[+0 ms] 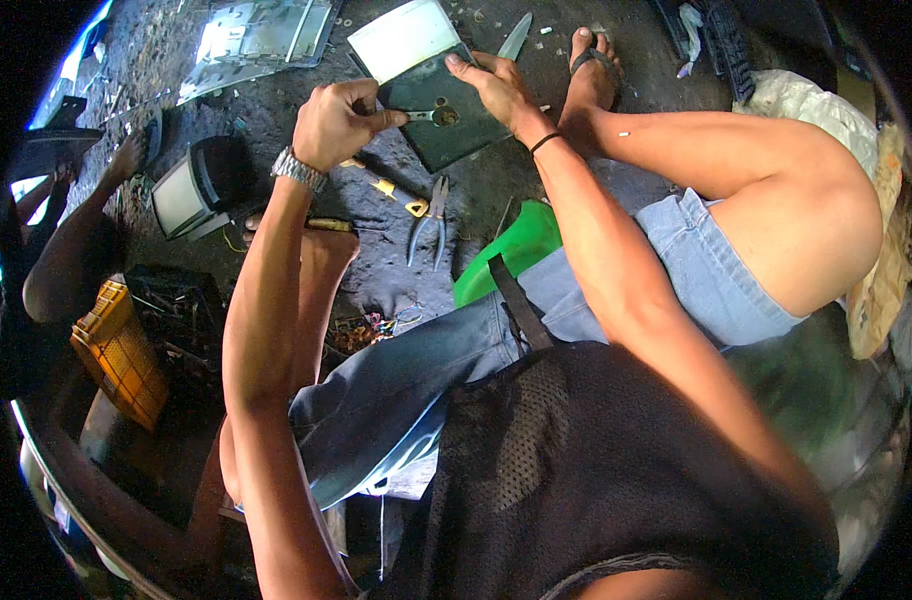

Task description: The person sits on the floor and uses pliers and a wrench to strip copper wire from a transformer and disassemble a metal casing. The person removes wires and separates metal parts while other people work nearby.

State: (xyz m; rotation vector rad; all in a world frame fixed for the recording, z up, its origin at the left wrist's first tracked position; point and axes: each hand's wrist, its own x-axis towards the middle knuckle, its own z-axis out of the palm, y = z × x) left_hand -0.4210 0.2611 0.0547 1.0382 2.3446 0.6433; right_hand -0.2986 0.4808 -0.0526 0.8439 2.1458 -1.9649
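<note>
At the far left a small grey monitor casing (191,190) lies on the ground, already apart from its innards by the look of it. The left hand (336,122) pinches a screwdriver (416,116), its grip closed on the shaft, tip at the middle of the dark green panel (446,115). The right hand (496,88) clamps the panel's far edge, holding it tilted above the ground. Pliers (428,222) lie near, unused. Judging from this, the panel is still being unfastened; stripping is partway

Rolled-up light denim jeans (456,370) and a black mesh top (596,460). Metal wristwatch (298,169) on the left, thin black band (545,143) on the right, plus dark flip-flops (596,60).
</note>
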